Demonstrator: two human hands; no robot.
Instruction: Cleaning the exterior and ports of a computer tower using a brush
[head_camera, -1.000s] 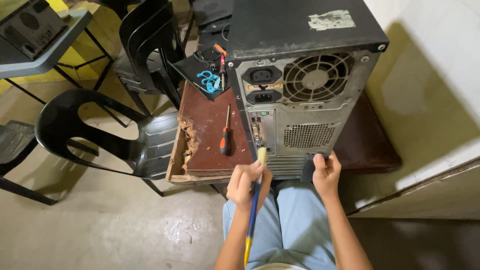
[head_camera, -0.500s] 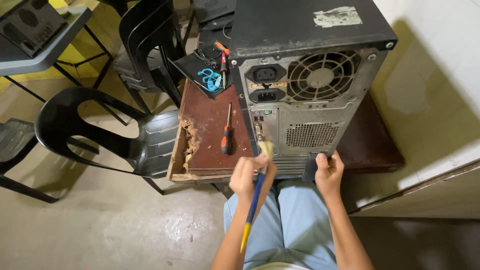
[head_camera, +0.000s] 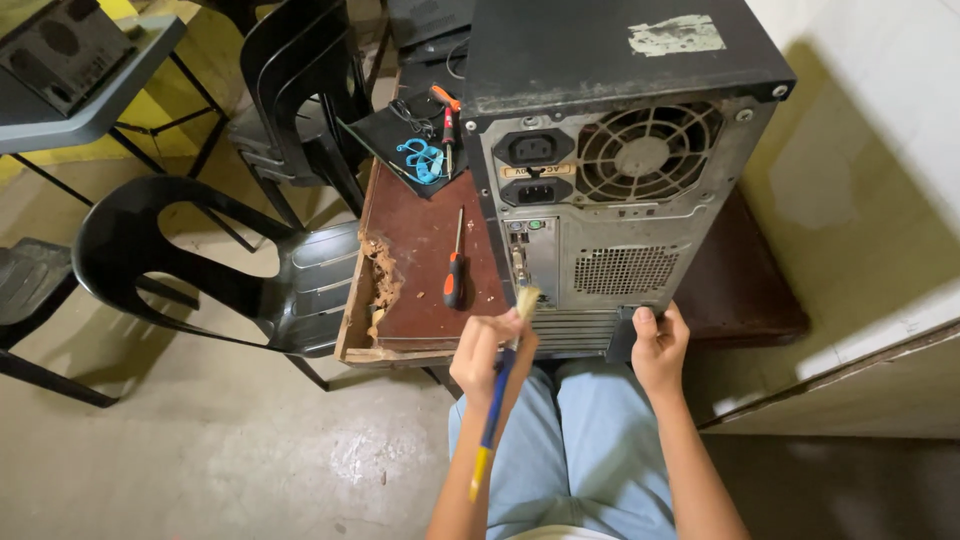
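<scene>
Shifted slightly since half a second ago: left hand (head_camera: 490, 355) now a touch lower and nearer the lower edge of the rear panel, right hand (head_camera: 658, 350) hardly moved at the bottom corner. Left grip closed around the blue-and-yellow-handled paintbrush with pale bristles (head_camera: 497, 395), bristle tip up against the lower left of the dusty grey metal back of the black desktop computer tower (head_camera: 625, 230), just below the column of ports. Right grip wrapped over the bottom edge of the case, fingers curled on the metal, thumb on the near side, steadying it. Tower standing upright on the worn reddish-brown wooden desk (head_camera: 420, 290) with a chipped, crumbling left edge. Lying flat just left of the tower, a screwdriver with red-and-black handle (head_camera: 454, 270), untouched. Farther back, a black tray (head_camera: 385, 130) with blue scissors (head_camera: 422, 160) and another orange-handled tool. Black plastic chairs (head_camera: 200, 270) to the left of the desk. Judging from the pose, brushing dust off the rear panel, at its lowest part; further strokes likely call for a firm steadying hold and light sweeps across the vent grille and fan guard.
</scene>
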